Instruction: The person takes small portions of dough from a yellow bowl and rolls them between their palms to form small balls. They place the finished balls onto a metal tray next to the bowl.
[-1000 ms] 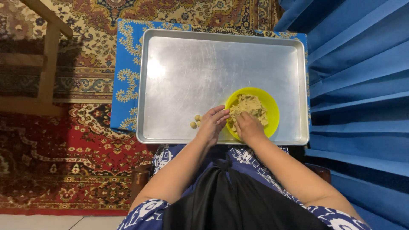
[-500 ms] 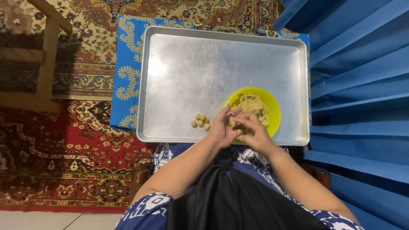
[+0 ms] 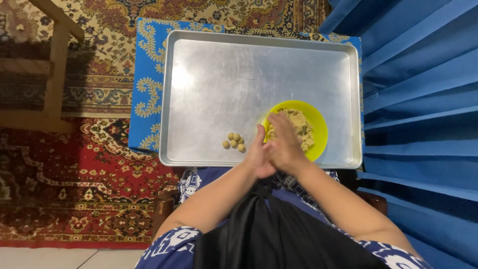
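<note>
Four dough balls [image 3: 234,141] sit on the tray [image 3: 209,79]; bowl [image 3: 318,124] mostly full. My left hand [image 3: 259,154] and right hand [image 3: 285,144] press palm-to-palm, fingers flat; contents hidden.

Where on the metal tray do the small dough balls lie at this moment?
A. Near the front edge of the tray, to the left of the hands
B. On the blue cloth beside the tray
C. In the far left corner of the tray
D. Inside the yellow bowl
A: the small dough balls sit in a cluster on the metal tray near its front edge, just left of the left hand and apart from the yellow bowl.
</note>
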